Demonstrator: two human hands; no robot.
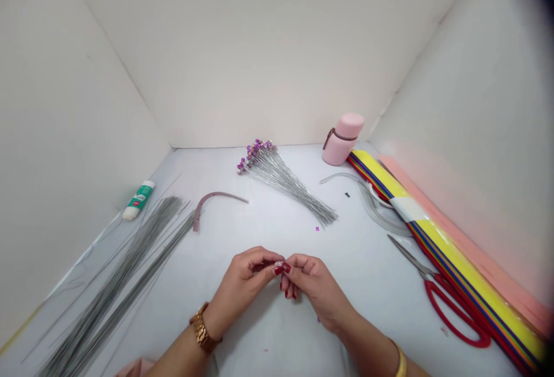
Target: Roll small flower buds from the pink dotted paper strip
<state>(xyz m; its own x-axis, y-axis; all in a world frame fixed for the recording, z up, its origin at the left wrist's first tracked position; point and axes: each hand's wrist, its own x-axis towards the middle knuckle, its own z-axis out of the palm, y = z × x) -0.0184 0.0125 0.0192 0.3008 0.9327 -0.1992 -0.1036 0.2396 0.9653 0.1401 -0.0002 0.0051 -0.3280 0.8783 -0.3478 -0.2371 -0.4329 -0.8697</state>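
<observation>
The left hand [242,284] and right hand [314,290] pinched close, whatever they held hidden. Purple-tipped wires [277,183] lay bundled; bare wires [116,273] lay left of that bundle, not yet tipped.

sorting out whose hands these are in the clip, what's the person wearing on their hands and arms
The left hand has a gold-toned link wristwatch at the wrist, and the right hand has a gold-toned bangle. The fingernails are painted dark red. No gloves, and the forearms show no sleeves.
</observation>
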